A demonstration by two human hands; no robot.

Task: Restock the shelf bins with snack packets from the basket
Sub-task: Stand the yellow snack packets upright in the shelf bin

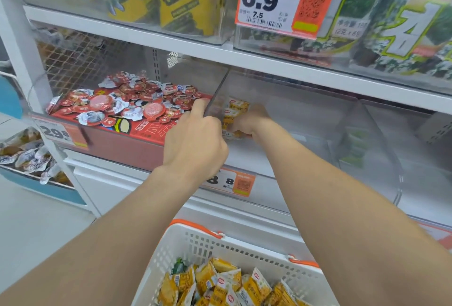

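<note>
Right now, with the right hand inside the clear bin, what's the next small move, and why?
Probably loosen the grip and let the yellow packets drop: the right hand holds them low inside the clear bin, the left hand is at its side wall, and the basket holds more to fetch.

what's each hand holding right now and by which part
The right hand grips a bunch of yellow packets by their right side, inside the clear bin. The left hand is on the bin's left wall; a grip cannot be told.
</note>
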